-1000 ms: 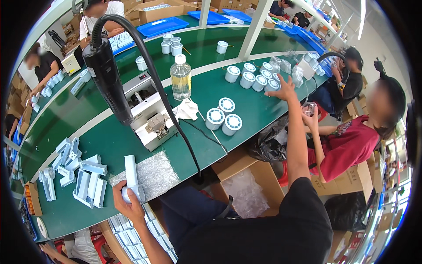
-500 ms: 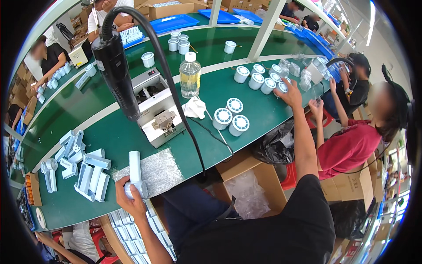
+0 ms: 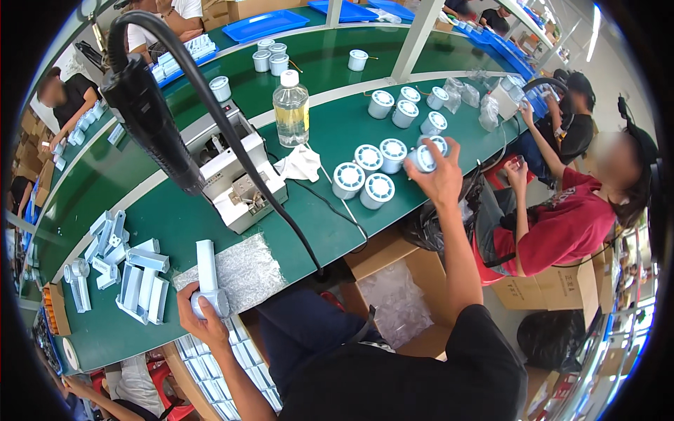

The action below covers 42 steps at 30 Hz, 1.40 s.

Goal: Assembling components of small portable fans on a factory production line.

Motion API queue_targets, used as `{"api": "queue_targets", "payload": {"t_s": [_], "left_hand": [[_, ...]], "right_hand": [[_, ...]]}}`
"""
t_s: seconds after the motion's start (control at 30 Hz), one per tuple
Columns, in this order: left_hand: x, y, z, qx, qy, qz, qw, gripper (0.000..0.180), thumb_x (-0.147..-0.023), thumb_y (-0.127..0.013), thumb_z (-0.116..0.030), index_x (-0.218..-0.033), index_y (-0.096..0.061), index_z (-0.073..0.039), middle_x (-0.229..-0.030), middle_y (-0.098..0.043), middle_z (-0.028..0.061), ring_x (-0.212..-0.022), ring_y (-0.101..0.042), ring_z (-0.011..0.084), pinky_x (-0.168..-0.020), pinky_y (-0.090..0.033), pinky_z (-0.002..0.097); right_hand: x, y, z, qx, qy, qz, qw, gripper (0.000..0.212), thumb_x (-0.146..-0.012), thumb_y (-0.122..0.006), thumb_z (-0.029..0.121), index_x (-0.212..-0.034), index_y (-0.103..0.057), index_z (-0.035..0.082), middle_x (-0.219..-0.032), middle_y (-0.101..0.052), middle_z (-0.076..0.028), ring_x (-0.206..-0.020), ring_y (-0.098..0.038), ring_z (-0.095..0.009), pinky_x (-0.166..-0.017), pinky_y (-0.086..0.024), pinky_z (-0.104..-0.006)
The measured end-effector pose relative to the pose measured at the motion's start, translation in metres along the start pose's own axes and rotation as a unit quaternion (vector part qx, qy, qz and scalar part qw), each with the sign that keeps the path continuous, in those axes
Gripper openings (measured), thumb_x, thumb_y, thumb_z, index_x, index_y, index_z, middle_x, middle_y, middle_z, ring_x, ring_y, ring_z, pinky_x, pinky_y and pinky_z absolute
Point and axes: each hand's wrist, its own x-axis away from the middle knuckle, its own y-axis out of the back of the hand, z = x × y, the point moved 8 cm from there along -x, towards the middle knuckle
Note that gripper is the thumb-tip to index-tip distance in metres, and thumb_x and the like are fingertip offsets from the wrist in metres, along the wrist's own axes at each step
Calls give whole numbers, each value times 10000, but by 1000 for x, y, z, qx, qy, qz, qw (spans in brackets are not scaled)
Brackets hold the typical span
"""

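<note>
I see clear bottle on green surface, white cloth just beside. Farther back, my view shows blue tray; at right, person in red shirt.

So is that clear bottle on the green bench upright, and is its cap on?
Upright and capped: the clear bottle stands on its base on the green bench, with the white cap on its neck.

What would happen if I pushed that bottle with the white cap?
The bottle might tip over, as it stands taller than it is wide. It seems to hold liquid, so it may feel rather heavy and slosh. Its shiny sides look smooth, so it could be slippery.
</note>
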Motion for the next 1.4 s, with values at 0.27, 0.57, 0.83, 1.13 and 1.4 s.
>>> {"api": "queue_targets", "payload": {"t_s": [0.27, 0.57, 0.83, 1.13, 1.4], "left_hand": [[1, 0, 1, 6, 2, 1, 1000, 432, -997, -555, -366, -1028, -637, 57, -912, -630, 162, -830, -605, 287, -777, -471, 389], [0, 0, 0, 16, 5, 4, 1000, 389, -989, -566, -325, -1034, -638, 55, -918, -632, 159, -838, -600, 283, -785, -471, 384], [1, 3, 0, 15, -1, 5, 1000, 334, -971, -570, -275, -1050, -646, 40, -932, -643, 174, -839, -610, 305, -786, -474, 400], [3, 1, 2, 8, 2, 2, 1000, 333, -979, -561, -286, -1031, -642, 33, -919, -638, 170, -820, -610, 316, -765, -474, 399], [0, 2, 0, 10, -6, -6, 1000, 327, -976, -574, -278, -1032, -646, 36, -919, -641, 174, -818, -612, 322, -760, -478, 399]], "right_hand": [[2, -5, 19, 19, 81, 68, 994, 671, -712, -876, 452, -1295, -672, 188, -1451, -473, -221, -1172, -622, -423, -913, -558, -493], [-76, -15, -44, -121, -15, 78, 989, 850, -787, -791, 623, -1510, -518, 268, -1620, -328, -234, -1371, -510, -429, -1064, -490, -492], [-156, -102, -33, 52, 78, 242, 966, 1212, -583, -829, 783, -1606, -322, 375, -1649, -236, -279, -1490, -325, -479, -1182, -358, -564], [-156, -153, -6, 85, 79, 277, 954, 901, -678, -786, 743, -1444, -584, 313, -1574, -371, -181, -1409, -355, -525, -1147, -400, -556], [-175, -153, -9, 40, 79, 218, 972, 824, -653, -828, 667, -1289, -691, 160, -1346, -524, -240, -1259, -522, -424, -1082, -455, -505]]}}
